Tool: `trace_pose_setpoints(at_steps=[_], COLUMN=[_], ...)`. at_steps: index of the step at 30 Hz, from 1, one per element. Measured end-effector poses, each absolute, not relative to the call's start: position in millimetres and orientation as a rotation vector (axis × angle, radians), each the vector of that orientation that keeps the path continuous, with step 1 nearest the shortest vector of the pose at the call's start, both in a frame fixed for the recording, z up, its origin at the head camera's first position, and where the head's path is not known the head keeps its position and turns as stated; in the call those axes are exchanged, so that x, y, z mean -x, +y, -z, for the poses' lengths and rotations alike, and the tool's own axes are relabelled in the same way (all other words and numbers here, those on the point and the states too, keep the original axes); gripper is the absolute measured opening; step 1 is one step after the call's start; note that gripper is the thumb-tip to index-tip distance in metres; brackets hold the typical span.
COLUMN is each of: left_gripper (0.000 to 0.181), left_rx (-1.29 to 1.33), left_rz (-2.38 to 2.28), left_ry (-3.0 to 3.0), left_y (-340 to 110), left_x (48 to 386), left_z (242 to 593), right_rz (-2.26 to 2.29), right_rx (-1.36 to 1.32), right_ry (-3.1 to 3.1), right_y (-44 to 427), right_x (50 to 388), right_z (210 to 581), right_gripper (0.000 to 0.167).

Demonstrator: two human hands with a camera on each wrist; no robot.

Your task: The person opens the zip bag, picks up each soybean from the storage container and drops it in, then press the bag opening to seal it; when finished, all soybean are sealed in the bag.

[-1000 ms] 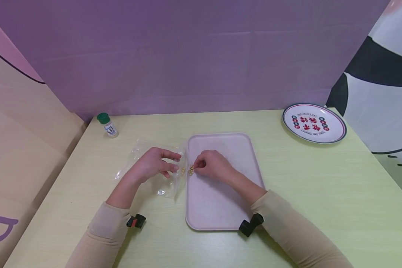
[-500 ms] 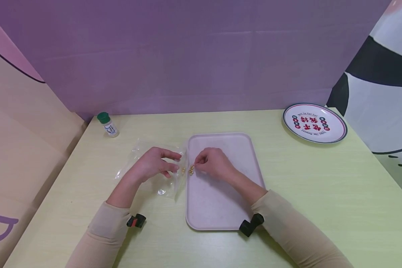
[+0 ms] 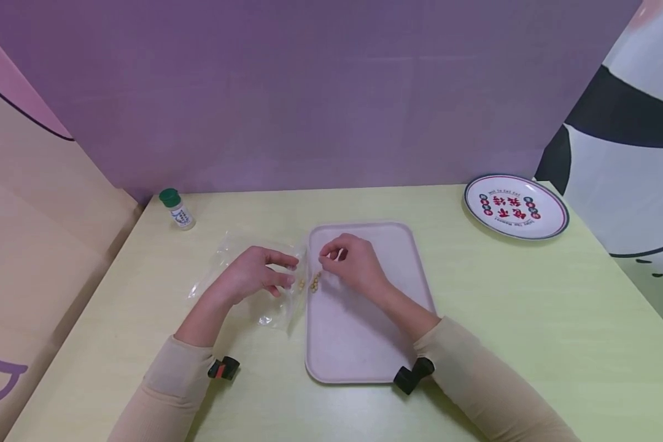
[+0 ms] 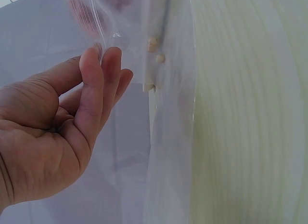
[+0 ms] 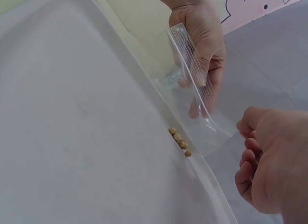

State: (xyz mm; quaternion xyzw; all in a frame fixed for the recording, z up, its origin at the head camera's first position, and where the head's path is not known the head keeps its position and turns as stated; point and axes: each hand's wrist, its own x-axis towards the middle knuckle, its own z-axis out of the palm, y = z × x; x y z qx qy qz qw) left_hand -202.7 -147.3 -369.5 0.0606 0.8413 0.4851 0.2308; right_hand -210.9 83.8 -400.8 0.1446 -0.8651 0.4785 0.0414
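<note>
A clear zip bag lies partly under my left hand, whose thumb and fingers pinch its ribbed edge. Two soybeans show through the plastic near the tray's side. On the pale lilac tray, several more soybeans line up along the inner left rim. Just above them hovers my right hand, with thumb tip and index finger together and the other fingers curled. Whether anything sits between those tips is hidden.
A small shaker bottle with a green cap stands at the back left of the table. At the back right rests a white oval plate with red print. A purple backdrop rises behind the table.
My right hand has lifted away from the soybeans, moving up and toward the tray's far end. The left hand and the zip bag stay nearly still.
</note>
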Motion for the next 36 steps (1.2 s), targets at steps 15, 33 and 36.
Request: trace_pose_setpoints(at_steps=[15,33,36], left_gripper=[0.041,0.042,0.042], left_rx=[-0.182,-0.206,-0.204], left_rz=[-1.321,-1.371,-1.364], left_ry=[2.320,2.294,2.298], left_y=[-146,-145,-145], left_x=[203,202,203], left_z=[372,372,371], right_rz=[-1.550,-1.458,-1.454], right_rx=[-0.576,-0.805,-0.812], right_ry=[-2.533,-2.609,-2.625], right_y=[77,69,69], right_x=[200,196,197], right_z=[393,399,399], right_gripper=[0.004,0.006,0.006])
